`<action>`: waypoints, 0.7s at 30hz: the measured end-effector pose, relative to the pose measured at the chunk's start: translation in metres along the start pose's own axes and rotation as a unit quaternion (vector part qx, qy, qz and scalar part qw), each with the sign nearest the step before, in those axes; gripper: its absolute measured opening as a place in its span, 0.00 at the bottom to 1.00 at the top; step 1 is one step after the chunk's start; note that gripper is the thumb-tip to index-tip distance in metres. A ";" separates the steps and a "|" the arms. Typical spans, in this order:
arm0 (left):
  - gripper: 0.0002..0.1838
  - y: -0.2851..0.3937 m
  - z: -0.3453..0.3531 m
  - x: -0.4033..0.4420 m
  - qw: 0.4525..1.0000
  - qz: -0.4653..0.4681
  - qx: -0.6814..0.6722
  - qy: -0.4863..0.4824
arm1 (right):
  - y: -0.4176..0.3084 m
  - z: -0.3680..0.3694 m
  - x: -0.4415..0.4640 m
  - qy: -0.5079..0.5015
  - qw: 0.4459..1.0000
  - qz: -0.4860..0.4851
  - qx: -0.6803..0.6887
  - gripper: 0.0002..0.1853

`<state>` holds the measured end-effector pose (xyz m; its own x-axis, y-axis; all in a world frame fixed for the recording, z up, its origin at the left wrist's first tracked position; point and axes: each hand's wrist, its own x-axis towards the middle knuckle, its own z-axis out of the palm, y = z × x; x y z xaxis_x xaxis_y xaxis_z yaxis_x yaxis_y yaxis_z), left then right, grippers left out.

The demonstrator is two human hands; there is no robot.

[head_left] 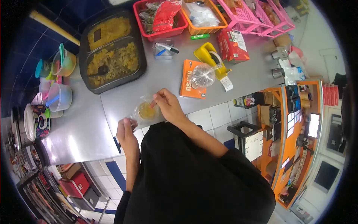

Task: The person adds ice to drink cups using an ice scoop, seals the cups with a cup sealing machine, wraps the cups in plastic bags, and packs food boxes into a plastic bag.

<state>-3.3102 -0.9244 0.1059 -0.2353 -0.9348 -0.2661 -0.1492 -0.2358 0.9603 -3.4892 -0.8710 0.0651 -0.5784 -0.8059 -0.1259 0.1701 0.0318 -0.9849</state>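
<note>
Between my hands is a small clear plastic bag (137, 111) with a yellowish filling (147, 111) inside, held over the front edge of the steel table. My left hand (127, 131) pinches the bag's lower left side with thumb and fingers. At its upper right, my right hand (166, 103) grips the plastic between thumb and fingertips. Beyond them lies a black two-part pan (140, 71) with yellow, crumbly food in both sections and a dark utensil in the nearer one. To the right, an orange box (186, 79) carries a clear bundle of plastic (202, 75).
Tubs (59, 98) and a patterned container (36, 121) stand at left. A red basket (150, 36), an orange basket (207, 30) and pink baskets (244, 22) line the back. A yellow tape dispenser (206, 53), a red box (233, 45) and markers (166, 47) lie ahead.
</note>
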 end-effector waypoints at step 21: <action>0.16 -0.002 -0.055 -0.006 0.870 0.129 0.466 0.092 | -0.056 0.007 0.004 -0.118 0.792 -0.317 -0.508 0.11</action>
<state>-3.2555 -0.9334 0.1104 -0.2315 -0.9716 0.0493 -0.8487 0.2265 0.4779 -3.4951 -0.8804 0.1203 -0.1049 -0.9345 0.3400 -0.8939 -0.0612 -0.4440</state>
